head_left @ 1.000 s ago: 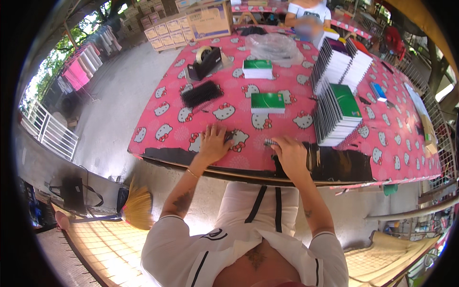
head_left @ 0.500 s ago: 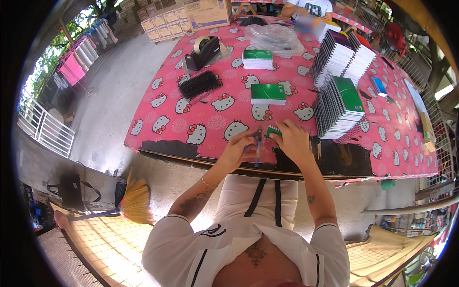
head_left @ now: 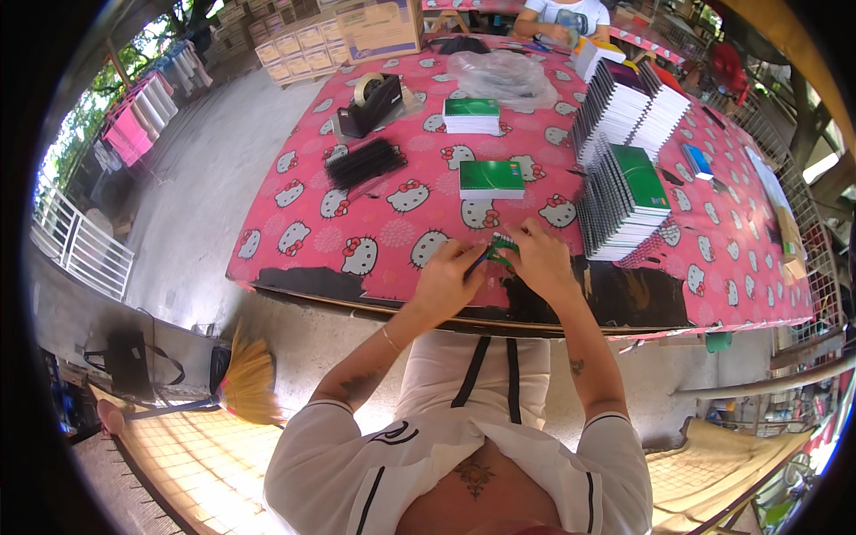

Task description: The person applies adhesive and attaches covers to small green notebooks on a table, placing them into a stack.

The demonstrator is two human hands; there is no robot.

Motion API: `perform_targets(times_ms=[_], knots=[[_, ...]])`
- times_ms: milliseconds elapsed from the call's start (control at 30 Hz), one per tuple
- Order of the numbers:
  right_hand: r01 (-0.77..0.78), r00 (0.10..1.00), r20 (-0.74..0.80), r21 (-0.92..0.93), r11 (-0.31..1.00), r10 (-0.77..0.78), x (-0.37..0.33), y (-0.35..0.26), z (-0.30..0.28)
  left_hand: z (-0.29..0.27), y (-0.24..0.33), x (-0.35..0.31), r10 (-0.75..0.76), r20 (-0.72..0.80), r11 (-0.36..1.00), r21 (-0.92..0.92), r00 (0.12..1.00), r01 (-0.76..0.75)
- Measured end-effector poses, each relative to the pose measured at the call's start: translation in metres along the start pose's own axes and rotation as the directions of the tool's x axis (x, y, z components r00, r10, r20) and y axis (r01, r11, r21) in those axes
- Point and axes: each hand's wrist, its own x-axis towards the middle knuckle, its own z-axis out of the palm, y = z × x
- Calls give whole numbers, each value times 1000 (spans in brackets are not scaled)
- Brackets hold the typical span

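Note:
At the table's near edge, my right hand (head_left: 542, 263) is closed on a small green spiral notebook (head_left: 505, 251), its fingers covering most of it. My left hand (head_left: 451, 278) grips a slim dark-blue tool (head_left: 480, 259), mostly hidden in the fist, its end close to the notebook's edge. Whether the tool touches the coil cannot be made out. Just beyond my hands lies a stack of small green-covered pads (head_left: 491, 180), with another green pad stack (head_left: 472, 116) farther off. To the right stand leaning stacks of green spiral notebooks (head_left: 637, 183).
Black plastic coils (head_left: 366, 163) and a tape dispenser (head_left: 370, 105) lie on the left of the pink table (head_left: 294, 209). Behind are a clear plastic bag (head_left: 504, 78) and a carton (head_left: 379, 28). White-paged notebooks (head_left: 611, 116) rise at right. Another person (head_left: 571, 16) sits across.
My left hand has moved in against the green notebook, and its fingers now cover most of the blue tool. My right hand keeps its hold. The view has shifted slightly.

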Motion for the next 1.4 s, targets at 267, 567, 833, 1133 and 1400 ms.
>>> perform_targets(times_ms=[267,567,833,1133,1400], knots=[[12,952,-305,109,994,22,-2,15,-94,-40,-100,-13,69,41,865,496,997,-80],[-417,904,-80,44,908,419,56,192,-165,-8,-96,41,26,25,984,174,999,-30],[-407,897,-157,75,910,414,52,206,-165,51,-103,113,358,116,897,232,927,-376],[179,939,-341,392,903,-38,8,19,-140,58,-116,116,325,159,895,267,932,-357],[-162,969,-18,705,691,246,-8,72,34,50,-129,142,126,149,991,35,981,-133]])
